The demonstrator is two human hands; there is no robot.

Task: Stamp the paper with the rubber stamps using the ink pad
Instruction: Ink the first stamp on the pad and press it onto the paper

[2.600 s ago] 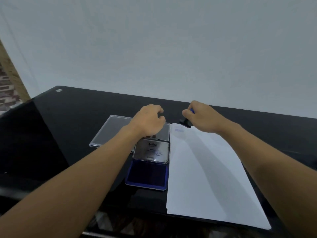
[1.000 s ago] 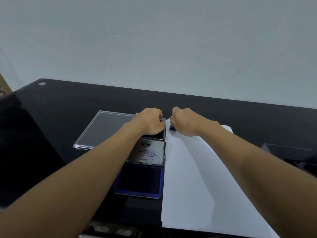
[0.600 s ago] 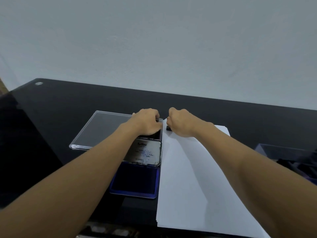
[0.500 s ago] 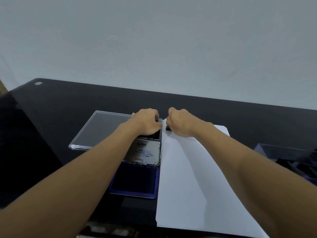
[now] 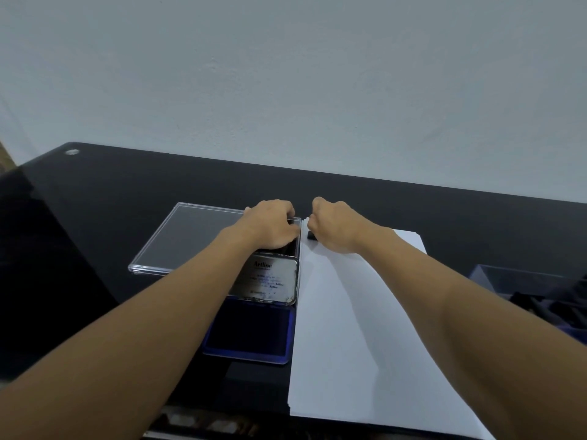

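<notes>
Pressing the stamp [image 5: 312,235] onto the far left corner of the paper [image 5: 349,328]: the right hand [image 5: 335,228] curls its fingers round the small black stamp, whose base appears to meet the sheet. A clean print calls for straight downward pressure, no rocking, then a vertical lift. The left hand [image 5: 270,225] lies on the clear case [image 5: 190,239] just beyond the open ink pad [image 5: 251,331] (whether its curled fingers hold anything cannot be told) on the worktop [image 5: 95,217].
</notes>
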